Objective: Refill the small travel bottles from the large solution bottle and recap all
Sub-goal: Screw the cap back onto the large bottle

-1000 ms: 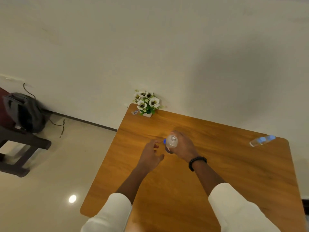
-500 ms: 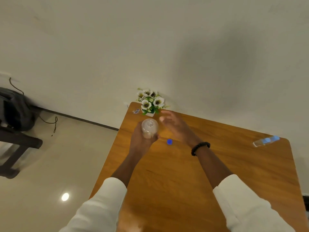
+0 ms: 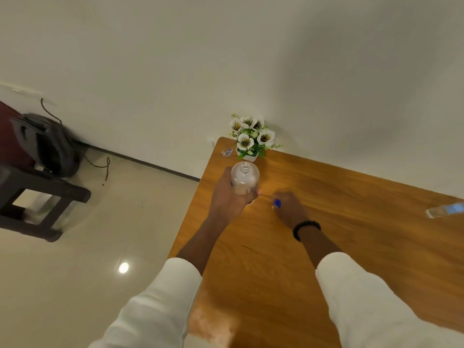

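My left hand point(image 3: 229, 199) is wrapped around a clear bottle point(image 3: 244, 177), which stands upright and has no cap on its open neck. It is held over the far left part of the wooden table point(image 3: 364, 259). Just to its right, my right hand point(image 3: 291, 209) is down on the table with its fingertips closed on a small blue cap point(image 3: 277, 202). A second clear bottle with a blue label point(image 3: 445, 209) lies on its side at the table's far right edge, well away from both hands.
A small white pot of white flowers point(image 3: 251, 139) stands at the table's far left corner by the wall, a small clear item point(image 3: 227, 152) beside it. On the tiled floor to the left, a dark stool point(image 3: 37, 197) bears a backpack point(image 3: 45, 144).
The bottle passed from my right hand to my left, and the blue cap lay loose on the table. My right hand then came back down onto the cap.
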{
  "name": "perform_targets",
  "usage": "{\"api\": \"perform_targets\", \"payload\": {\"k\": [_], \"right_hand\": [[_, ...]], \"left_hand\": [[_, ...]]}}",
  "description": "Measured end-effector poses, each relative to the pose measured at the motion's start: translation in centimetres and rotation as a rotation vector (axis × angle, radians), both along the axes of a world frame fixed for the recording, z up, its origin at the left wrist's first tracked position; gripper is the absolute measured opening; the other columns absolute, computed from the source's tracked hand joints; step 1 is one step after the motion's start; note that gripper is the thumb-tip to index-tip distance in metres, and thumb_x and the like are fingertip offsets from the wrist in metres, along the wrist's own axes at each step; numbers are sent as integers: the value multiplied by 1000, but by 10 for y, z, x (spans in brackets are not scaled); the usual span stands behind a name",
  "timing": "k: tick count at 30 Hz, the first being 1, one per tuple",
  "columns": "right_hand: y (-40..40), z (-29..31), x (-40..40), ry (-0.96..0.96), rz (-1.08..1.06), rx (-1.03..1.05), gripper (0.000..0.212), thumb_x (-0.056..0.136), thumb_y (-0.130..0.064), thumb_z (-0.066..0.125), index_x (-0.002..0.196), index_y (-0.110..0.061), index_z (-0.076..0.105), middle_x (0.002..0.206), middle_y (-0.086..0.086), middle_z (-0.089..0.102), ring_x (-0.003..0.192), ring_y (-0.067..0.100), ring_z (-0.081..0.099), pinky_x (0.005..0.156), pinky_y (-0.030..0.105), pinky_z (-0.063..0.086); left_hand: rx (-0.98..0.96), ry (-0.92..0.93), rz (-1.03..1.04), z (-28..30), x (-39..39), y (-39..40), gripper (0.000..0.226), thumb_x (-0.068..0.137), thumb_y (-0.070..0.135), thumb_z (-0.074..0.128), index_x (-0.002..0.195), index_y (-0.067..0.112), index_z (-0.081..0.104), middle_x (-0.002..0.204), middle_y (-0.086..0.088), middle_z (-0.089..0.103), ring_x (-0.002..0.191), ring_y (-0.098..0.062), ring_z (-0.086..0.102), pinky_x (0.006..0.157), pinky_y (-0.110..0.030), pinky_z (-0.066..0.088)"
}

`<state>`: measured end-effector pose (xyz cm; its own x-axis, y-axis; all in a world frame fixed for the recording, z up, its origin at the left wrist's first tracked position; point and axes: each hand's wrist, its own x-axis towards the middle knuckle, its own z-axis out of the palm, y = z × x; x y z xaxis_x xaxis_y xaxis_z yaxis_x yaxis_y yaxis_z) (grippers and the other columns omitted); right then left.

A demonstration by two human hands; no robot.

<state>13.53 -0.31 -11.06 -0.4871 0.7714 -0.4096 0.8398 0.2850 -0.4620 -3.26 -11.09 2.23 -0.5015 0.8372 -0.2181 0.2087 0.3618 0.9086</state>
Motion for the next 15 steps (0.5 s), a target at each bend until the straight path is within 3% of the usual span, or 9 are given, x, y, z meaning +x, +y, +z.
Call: {"api": "perform_targets", "payload": {"k": [5,9,15], "right_hand": [[18,125,-24,580,-246,-11,24,95,-35,62,117,-27,67,111,-14,65,98,1,60,77,15,45],[18,228,-25,964,-273,-64,25,85,-34,76,105,-23,64,100,-6,71,95,8,68,80,19,53],[16,293,16,973,-110,53,30,84,-29,78,102,-18,57,106,-9,74,105,11,68,90,47,55]], "left_hand": [[55,-18,-6,21,13,5,60,69,28,87,117,31,51,101,13,60,85,-1,58,58,-8,48],[109,-24,-32,50,31,17,61,69,27,88,114,37,47,101,15,58,84,-2,58,55,-5,47],[206,62,-106,106,64,48,65,63,46,87,114,39,48,107,14,61,93,-5,61,69,-18,55]]}}
